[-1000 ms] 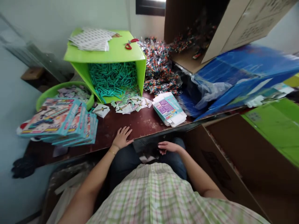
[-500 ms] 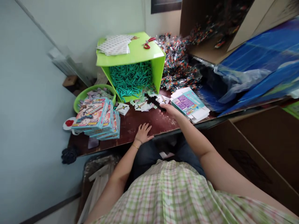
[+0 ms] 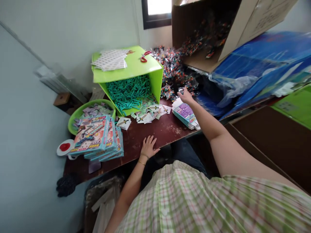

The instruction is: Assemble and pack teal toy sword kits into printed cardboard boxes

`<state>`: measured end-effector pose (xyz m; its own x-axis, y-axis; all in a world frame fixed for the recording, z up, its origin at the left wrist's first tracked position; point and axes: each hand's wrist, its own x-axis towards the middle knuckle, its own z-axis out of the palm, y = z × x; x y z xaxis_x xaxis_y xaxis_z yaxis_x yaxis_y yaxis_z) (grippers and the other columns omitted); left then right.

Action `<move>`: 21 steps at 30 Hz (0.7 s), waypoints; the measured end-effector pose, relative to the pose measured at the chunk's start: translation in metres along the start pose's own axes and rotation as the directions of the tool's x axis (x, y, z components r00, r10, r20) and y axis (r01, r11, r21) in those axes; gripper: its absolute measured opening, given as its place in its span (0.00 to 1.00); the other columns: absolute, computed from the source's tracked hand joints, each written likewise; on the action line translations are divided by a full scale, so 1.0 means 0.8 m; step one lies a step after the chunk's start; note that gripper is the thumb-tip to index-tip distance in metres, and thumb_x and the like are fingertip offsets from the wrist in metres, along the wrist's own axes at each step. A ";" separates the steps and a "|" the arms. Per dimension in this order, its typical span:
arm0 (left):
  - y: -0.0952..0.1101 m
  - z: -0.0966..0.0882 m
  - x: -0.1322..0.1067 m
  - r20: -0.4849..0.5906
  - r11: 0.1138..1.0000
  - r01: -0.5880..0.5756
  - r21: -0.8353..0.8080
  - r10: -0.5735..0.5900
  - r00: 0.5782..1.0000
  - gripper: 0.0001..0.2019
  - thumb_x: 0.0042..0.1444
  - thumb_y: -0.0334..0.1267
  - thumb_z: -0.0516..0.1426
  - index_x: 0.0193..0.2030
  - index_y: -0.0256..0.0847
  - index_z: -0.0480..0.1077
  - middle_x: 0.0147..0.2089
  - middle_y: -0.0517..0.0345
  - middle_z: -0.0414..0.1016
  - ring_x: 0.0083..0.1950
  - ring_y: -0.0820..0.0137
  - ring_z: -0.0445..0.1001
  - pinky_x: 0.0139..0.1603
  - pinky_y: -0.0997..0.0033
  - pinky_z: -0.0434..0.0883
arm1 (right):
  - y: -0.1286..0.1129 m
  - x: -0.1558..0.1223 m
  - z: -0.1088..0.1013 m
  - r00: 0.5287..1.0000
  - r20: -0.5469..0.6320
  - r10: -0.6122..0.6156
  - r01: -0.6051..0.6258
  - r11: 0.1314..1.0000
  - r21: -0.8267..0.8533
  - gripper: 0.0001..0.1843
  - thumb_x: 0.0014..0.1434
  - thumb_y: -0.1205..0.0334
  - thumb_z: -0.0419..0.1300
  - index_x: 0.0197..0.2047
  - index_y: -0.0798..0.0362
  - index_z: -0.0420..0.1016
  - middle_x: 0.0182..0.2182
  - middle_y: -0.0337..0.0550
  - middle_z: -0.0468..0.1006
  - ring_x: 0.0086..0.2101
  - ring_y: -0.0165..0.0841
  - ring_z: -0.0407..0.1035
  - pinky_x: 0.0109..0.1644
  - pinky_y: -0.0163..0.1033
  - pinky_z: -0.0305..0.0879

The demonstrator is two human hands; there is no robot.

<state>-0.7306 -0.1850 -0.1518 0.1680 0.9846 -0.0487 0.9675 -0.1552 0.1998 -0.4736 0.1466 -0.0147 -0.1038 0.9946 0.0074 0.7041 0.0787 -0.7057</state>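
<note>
My left hand lies flat on the dark red table near its front edge, fingers spread, holding nothing. My right hand is stretched out above a stack of flat teal and purple cartons, at the near side of a heap of clear bags with small coloured pieces. Its fingers are bent together around something shiny or dark that I cannot make out. Left of it, printed sword cards lie scattered before a green bin on its side, full of teal sticks.
Stacked DIY boxes stand at the left before a green basin of small packets. Red scissors and white sheets lie on the bin. A large carton and blue sheeting take up the right side.
My right hand has moved away from the cards, right and forward to the bag heap. The black jagged piece it held is no longer clearly visible. My left hand stays put; the view has shifted.
</note>
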 end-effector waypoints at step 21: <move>0.014 0.020 0.017 -0.135 0.955 0.110 -0.276 -0.152 0.979 0.24 0.64 0.53 0.61 0.64 0.48 0.76 0.71 0.45 0.74 0.76 0.48 0.65 0.77 0.38 0.57 | 0.156 -0.140 0.006 0.972 0.194 -0.131 0.213 0.838 -0.502 0.30 0.74 0.46 0.53 0.70 0.56 0.69 0.71 0.64 0.65 0.69 0.56 0.56 0.71 0.62 0.53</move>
<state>-0.7141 -0.1750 -0.1657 -0.0077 0.9985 0.0538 0.8902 -0.0177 0.4553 -0.3778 0.0450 -0.1068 -0.3293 0.9434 -0.0384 0.9208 0.3118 -0.2345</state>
